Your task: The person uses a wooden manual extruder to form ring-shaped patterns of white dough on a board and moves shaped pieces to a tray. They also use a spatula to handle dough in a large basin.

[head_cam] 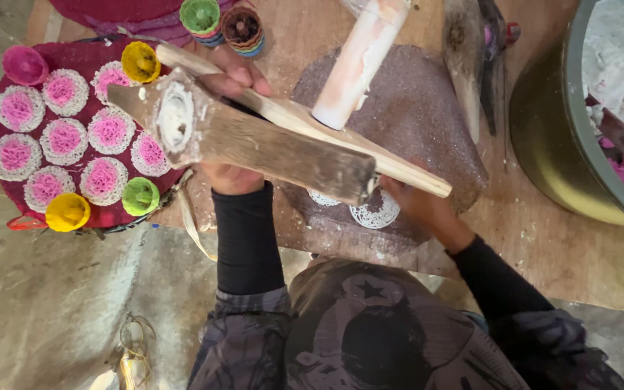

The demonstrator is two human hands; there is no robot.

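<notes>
2 hands, left hand (236, 79) and right hand (417, 206), grip the wooden press (269, 141), hiding a lacy cake (373, 211).

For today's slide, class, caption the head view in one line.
Left hand and right hand grip a wooden press beside a tray of pink-centred white discs.

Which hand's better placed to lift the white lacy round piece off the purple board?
Right, probably. The right hand already rests at the white lacy round piece on the purple board. The left hand is farther off, gripping the wooden press.
</notes>
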